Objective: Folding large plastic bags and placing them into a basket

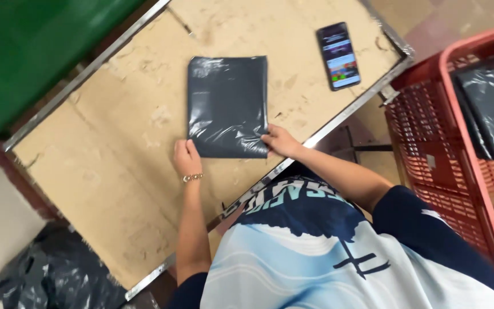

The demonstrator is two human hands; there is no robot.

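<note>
A flat dark grey plastic bag (227, 106) lies on the worn wooden worktop (115, 171), and both hands sit at its near edge. The left hand (187, 158) rests at the bag's near left corner, fingers curled down onto the worktop and touching the plastic rather than gripping it. The right hand (280, 141) is at the near right corner, its fingertips pinching the edge of the bag, where the plastic wrinkles. The rest of the bag stretches away from both hands and looks smooth and flat.

The step in hand seems to be squaring and pressing the bag flat, held down at its two near corners. Any further handling from this hold calls for both corners to move together, since the thin film would crease or slide if only one side were pulled.

Beyond the right hand, farther out on the worktop, lies a phone (338, 55) with its screen lit. To the right of that hand stands a red plastic crate (458, 166) holding more dark bags (490, 106). Behind the left arm, on the floor, sits a crumpled black sack (58, 274).
</note>
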